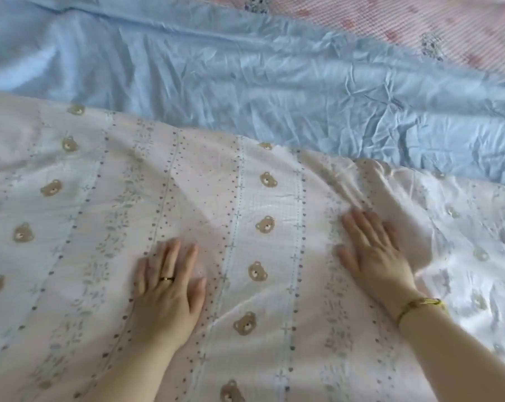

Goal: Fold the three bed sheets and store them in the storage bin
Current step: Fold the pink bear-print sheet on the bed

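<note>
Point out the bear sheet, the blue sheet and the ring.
bear sheet (pixel 210 198), head view, flat printed middle
blue sheet (pixel 245 76), head view, wrinkled middle
ring (pixel 167 278), head view, gold band

The pink-patterned bed surface (pixel 463 30) carries a crumpled blue sheet (pixel 245 68), overlapped nearer by a bear-print sheet (pixel 100 227).

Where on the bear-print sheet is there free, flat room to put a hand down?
The bear-print sheet lies flat left of the left hand, and in the strip between it and the right hand. Beyond the right hand, cloth bunches near the blue sheet.
</note>
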Demonstrator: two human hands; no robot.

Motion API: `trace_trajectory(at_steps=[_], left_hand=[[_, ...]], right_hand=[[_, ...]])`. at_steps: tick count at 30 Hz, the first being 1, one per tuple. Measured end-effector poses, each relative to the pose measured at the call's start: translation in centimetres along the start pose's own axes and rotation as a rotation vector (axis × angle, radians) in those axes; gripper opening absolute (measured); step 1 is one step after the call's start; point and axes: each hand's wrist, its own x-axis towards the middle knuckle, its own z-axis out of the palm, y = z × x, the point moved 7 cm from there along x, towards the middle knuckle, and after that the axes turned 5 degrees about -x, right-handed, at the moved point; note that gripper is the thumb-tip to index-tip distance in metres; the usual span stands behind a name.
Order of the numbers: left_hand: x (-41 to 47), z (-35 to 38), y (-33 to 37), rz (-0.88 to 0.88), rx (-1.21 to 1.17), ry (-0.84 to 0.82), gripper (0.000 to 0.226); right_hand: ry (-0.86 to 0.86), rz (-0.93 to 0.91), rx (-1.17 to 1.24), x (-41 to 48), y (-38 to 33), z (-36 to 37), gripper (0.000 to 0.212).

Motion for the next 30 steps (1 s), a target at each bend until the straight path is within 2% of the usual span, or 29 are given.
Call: trace_trajectory(at_steps=[3,5,6,8,10,14,15,17,19,21,24,27,30], left_hand=[[0.1,0.0,0.7,-0.007,0.013,-0.068,0.062],[0.0,0.0,0.6,-0.024,0.014,-0.046,0.059],[-0.1,-0.1,0.6,-0.05,0.013,-0.021,0.062],[-0.2,-0.6,1.0,-0.061,0.045,0.044,0.065],[-0.1,-0.6,1.3,-0.076,0.041,0.014,0.055],[-0.4,-0.8,4.7,-0.16,0.023,-0.059,0.05],[-0.8,-0.3,6.3,-0.131,-0.015,-0.079,0.05],[-2.0,1.1,10.4,0.059,-0.033,-0.11,0.05],[-4.4,3.0,14.9,0.275,-0.004,-0.131,0.05],[-7.0,4.5,17.9,0.375,0.002,-0.189,0.064],[-9.7,5.6,20.9,0.434,0.004,-0.184,0.065],[-11.3,6.9,25.6,0.496,-0.032,-0.159,0.063],[-12.3,9.1,32.2,0.547,-0.057,-0.174,0.061]], right_hand=[[-0.121,0.493,0.003,-5.7,14.5,-0.1,0.075],[-0.175,0.662,0.001,-9.7,18.2,-1.0,0.064],[-0.183,0.712,0.023,-11.6,18.5,-1.3,0.066],[-0.147,0.697,0.101,-14.3,16.7,-1.8,0.085],[-0.137,0.612,0.16,-16.3,12.4,-1.6,0.091],[-0.175,0.333,0.149,-19.4,2.0,1.6,0.063],[-0.155,0.305,0.17,-19.9,0.2,2.0,0.058],[-0.133,0.276,0.192,-21.3,-0.3,2.2,0.054],[-0.155,0.34,0.154,-24.7,3.5,3.0,0.054],[-0.177,0.509,0.084,-29.1,10.1,3.6,0.055],[-0.275,0.753,0.05,-34.6,18.8,3.2,0.066],[-0.285,0.948,0.137,-36.7,24.0,3.1,0.058],[-0.149,0.811,0.185,-36.2,25.9,2.5,0.049]])
